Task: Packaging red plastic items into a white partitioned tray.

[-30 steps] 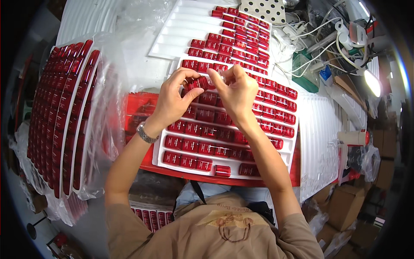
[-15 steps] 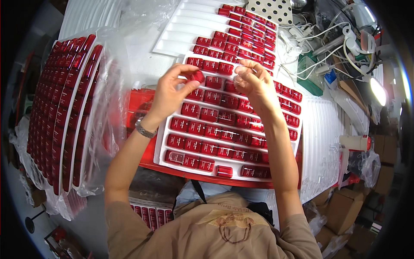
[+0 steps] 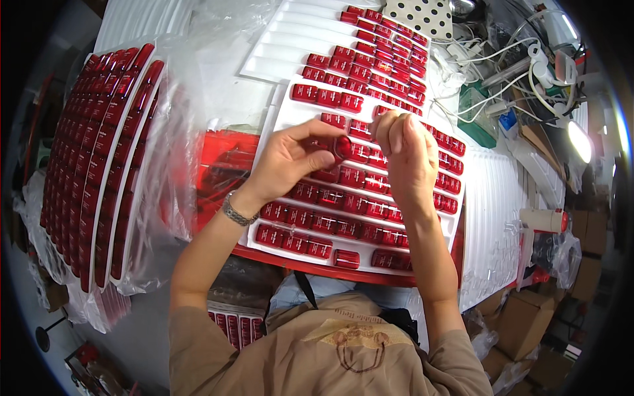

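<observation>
In my left hand a small glossy red bottle is pinched between thumb and fingers, its round end turned to the right. Close by on the right, my right hand has its fingers curled together. Whatever lies in those fingers is hidden. Both hands hover over a white tray with rows of red bottles lying on their sides, pale print on them. One bottle in the nearest row lies apart from its neighbours, and part of the upper rows shows bare white.
Behind stands another white tray, partly filled with red bottles. Stacked, filled trays in clear plastic lean at left. White cables and a lit lamp crowd the right, above nested white trays. Cardboard boxes sit lower right.
My left hand has moved right and nearer to me with the red bottle. My right hand has come slightly nearer too, its fingers more curled, and the hands are closer together.
</observation>
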### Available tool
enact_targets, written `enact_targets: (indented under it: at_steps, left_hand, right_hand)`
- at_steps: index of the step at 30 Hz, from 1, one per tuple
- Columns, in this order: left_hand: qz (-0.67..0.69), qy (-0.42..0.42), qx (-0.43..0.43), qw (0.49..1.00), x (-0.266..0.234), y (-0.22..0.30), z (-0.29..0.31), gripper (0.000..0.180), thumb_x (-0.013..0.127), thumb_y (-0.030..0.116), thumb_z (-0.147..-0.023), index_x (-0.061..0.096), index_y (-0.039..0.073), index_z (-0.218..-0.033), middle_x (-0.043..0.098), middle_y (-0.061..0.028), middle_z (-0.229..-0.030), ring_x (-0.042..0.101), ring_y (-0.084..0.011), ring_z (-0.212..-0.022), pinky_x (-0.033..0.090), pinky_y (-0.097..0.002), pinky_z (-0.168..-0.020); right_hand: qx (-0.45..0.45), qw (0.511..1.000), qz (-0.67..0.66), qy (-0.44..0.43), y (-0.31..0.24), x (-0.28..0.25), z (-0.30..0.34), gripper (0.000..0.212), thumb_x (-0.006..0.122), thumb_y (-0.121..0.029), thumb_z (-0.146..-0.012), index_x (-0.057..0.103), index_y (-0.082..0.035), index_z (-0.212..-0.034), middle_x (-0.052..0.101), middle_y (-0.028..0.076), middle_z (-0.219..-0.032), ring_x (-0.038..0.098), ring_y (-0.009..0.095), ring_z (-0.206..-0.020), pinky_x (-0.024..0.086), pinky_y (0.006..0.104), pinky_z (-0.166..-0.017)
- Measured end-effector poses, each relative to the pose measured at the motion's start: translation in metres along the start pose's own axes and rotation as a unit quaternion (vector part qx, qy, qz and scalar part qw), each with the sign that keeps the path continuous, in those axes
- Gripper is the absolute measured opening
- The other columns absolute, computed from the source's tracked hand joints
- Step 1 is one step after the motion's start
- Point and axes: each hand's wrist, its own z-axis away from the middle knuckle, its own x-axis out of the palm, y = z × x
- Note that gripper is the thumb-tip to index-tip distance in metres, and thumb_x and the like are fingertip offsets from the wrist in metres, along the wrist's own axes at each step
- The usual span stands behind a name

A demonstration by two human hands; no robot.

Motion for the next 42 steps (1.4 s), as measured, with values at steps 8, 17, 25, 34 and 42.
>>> enact_targets:
  at_steps: [8, 17, 25, 34, 42]
  left_hand:
    - [-0.064, -0.018, -0.039, 0.997, 0.002, 0.007, 0.023, 0.033, 0.066, -0.002, -0.081, 0.063, 0.004, -0.114, 0.064, -0.0038, -0.104, 0.061, -0.0113, -0.093, 0.051, -0.0245, -0.082]
    - [-0.527, 0.044, 0.129, 0.839, -0.057, 0.02, -0.019, 0.028, 0.066, 0.004, -0.078, 0.064, 0.004, -0.106, 0.055, -0.0082, -0.099, 0.056, -0.0192, -0.095, 0.047, -0.0285, -0.084]
    - [-0.652, 0.026, 0.117, 0.748, -0.039, -0.005, -0.051, 0.027, 0.069, 0.006, -0.075, 0.065, 0.0, -0.101, 0.061, -0.0095, -0.098, 0.059, -0.0262, -0.083, 0.049, -0.0347, -0.078]
    - [-0.679, -0.072, 0.181, 0.708, -0.031, -0.026, -0.111, 0.026, 0.072, 0.015, -0.073, 0.067, 0.005, -0.096, 0.058, -0.0065, -0.094, 0.054, -0.0229, -0.094, 0.044, -0.0372, -0.086]
    - [-0.463, -0.101, 0.137, 0.87, -0.001, -0.015, -0.09, 0.029, 0.07, 0.007, -0.075, 0.065, 0.002, -0.103, 0.06, -0.0075, -0.095, 0.059, -0.0208, -0.092, 0.047, -0.0311, -0.082]
  right_hand:
    - [0.143, 0.955, -0.047, -0.256, 0.003, 0.017, -0.004, 0.04, 0.057, -0.039, -0.091, 0.059, -0.001, -0.102, 0.052, 0.017, -0.125, 0.052, 0.017, -0.103, 0.041, 0.0312, -0.092]
    - [-0.042, 0.763, 0.584, -0.275, 0.007, 0.055, 0.057, 0.055, 0.077, -0.036, -0.068, 0.057, -0.004, -0.107, 0.053, 0.011, -0.093, 0.054, 0.024, -0.082, 0.046, 0.0381, -0.073]
    - [-0.127, 0.739, 0.562, -0.35, 0.026, 0.066, 0.084, 0.025, 0.059, -0.01, -0.076, 0.058, 0.0, -0.099, 0.051, 0.01, -0.086, 0.054, 0.023, -0.081, 0.044, 0.032, -0.07]
    - [0.154, 0.975, 0.141, 0.072, -0.008, -0.053, 0.014, 0.01, 0.06, -0.012, -0.09, 0.06, -0.002, -0.091, 0.061, 0.002, -0.073, 0.053, 0.005, -0.063, 0.044, 0.0203, -0.059]
    - [0.125, 0.944, 0.304, 0.028, 0.039, -0.067, -0.02, 0.035, 0.071, -0.03, -0.082, 0.058, 0.001, -0.096, 0.061, 0.004, -0.075, 0.053, 0.009, -0.063, 0.044, 0.0235, -0.056]
